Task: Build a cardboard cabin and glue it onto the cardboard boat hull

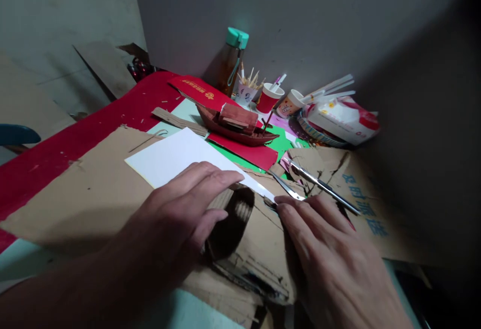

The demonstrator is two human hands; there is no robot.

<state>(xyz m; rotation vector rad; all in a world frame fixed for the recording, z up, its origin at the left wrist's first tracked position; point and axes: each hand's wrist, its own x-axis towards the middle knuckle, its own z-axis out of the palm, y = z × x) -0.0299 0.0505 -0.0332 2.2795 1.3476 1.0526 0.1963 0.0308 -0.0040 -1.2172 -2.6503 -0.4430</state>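
Observation:
My left hand [179, 216] lies palm down on a curved piece of corrugated cardboard [240, 223], fingers reaching onto a white sheet of paper [169, 158]. My right hand [330, 259] presses flat on the torn brown cardboard [263, 254] beside it, with its fingertips at a small dark scrap near the paper's corner. Just beyond my right fingertips lie a metal craft knife [323, 186] and a thin metal blade or tweezers [287, 187]. A brown model boat [236, 123] made of cardboard stands further back on red and green paper.
A large flat cardboard sheet [86, 188] covers a red table cover [56, 148]. At the back stand an amber bottle with a teal cap [231, 63], paper cups [268, 98] holding sticks and pens, and a packet of tissues [341, 118]. The right side is dark.

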